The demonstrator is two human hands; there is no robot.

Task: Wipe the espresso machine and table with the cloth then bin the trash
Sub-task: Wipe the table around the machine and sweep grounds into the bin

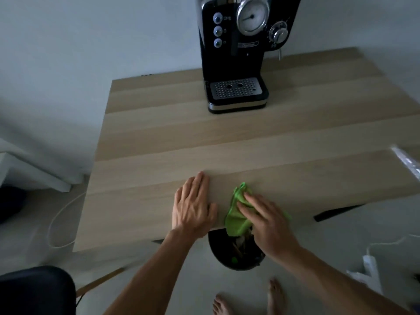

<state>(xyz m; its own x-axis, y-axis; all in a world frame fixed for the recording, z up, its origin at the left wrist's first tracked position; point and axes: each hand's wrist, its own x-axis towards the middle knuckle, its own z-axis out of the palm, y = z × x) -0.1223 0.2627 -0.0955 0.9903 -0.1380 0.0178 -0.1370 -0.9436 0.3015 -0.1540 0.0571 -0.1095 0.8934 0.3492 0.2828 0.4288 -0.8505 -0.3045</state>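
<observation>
At the near edge of the pale wooden table (227, 144), the crumpled green cloth (236, 221) lies pressed under the straight fingers of the right hand (270, 226), seemingly to sweep debris into the round black bin (236, 264) just below, while the left hand (193, 205) rests flat beside it, probably for support.

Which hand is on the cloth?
The right hand presses the green cloth at the table edge; the left hand lies flat on bare wood.

The espresso machine (236, 64) bore a small nameplate (248, 44) on its front, but the lettering was too blurred to read.
</observation>
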